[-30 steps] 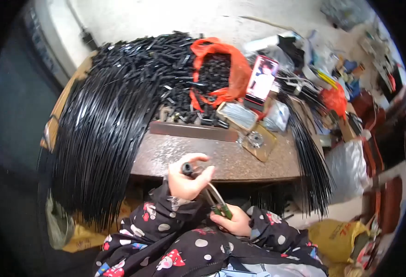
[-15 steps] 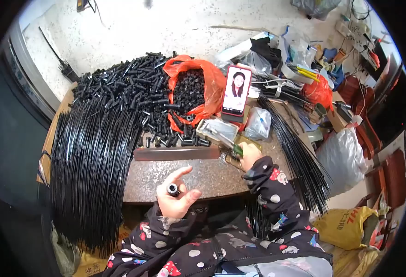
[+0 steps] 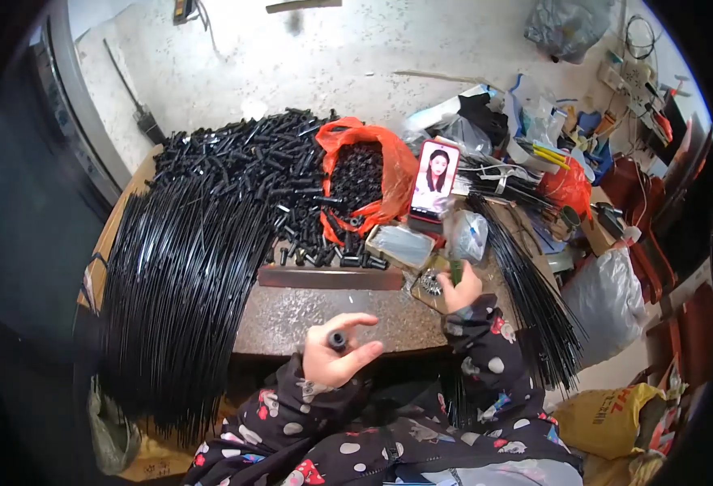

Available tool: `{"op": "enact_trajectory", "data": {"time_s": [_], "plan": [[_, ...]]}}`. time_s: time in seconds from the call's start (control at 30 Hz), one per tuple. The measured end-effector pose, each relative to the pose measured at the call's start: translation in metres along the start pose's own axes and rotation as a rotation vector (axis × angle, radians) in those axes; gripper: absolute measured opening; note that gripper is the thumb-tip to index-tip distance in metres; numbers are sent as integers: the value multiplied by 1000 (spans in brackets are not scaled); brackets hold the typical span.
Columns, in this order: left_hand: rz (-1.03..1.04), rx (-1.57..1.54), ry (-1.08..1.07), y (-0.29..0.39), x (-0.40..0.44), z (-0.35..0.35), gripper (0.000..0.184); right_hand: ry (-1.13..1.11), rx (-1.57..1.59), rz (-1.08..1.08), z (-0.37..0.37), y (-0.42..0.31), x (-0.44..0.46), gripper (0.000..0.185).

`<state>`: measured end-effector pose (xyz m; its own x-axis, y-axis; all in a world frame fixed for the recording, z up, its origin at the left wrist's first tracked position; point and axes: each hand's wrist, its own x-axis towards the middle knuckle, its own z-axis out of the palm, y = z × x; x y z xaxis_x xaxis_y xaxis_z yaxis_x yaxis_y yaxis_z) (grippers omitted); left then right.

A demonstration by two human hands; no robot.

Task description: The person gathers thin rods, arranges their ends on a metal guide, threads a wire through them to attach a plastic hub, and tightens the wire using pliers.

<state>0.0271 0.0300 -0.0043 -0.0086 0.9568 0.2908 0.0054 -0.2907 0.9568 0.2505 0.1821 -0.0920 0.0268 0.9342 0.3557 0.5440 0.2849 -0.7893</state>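
My left hand (image 3: 332, 360) is over the front edge of the table, its curled fingers around a short black tubular piece (image 3: 338, 340) whose round open end faces me. Thumb and forefinger of that hand are spread apart. My right hand (image 3: 463, 290) grips a tool by its green handle (image 3: 456, 272), beside a small tray of shiny metal bits (image 3: 430, 283). The tool's far end is blurred. Behind the trays, a box of thin clear strips (image 3: 403, 245) lies near a dark red-brown bar (image 3: 330, 279).
Long black rods (image 3: 182, 300) hang over the left edge, with a heap of black tubular parts (image 3: 235, 158) behind. An orange bag (image 3: 397, 170) holds more black parts. A phone (image 3: 435, 180) stands beside it. Another rod bundle (image 3: 535, 300) lies right.
The view has shifted, so the scene sits lower and further right. My right hand has turned the tool more upright beside the metal bits. My left hand still holds the black piece.
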Motion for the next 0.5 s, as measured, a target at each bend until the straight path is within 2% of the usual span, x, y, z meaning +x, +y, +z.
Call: {"op": "enact_trajectory", "data": {"time_s": [0.03, 0.1, 0.13, 0.27, 0.5], "plan": [[49, 108, -14, 2, 3, 2, 33, 25, 208, -10, 6, -7, -9, 22], [12, 116, 12, 7, 4, 11, 36, -176, 730, 313, -14, -104, -40, 20], [8, 145, 20, 12, 5, 14, 38, -288, 913, 281, -19, -126, -54, 20], [71, 55, 21, 29, -3, 21, 47, -327, 1225, 285, -17, -171, -96, 23], [112, -33, 58, 32, -19, 20, 55, -362, 1216, 191, -17, -185, -112, 26]]}}
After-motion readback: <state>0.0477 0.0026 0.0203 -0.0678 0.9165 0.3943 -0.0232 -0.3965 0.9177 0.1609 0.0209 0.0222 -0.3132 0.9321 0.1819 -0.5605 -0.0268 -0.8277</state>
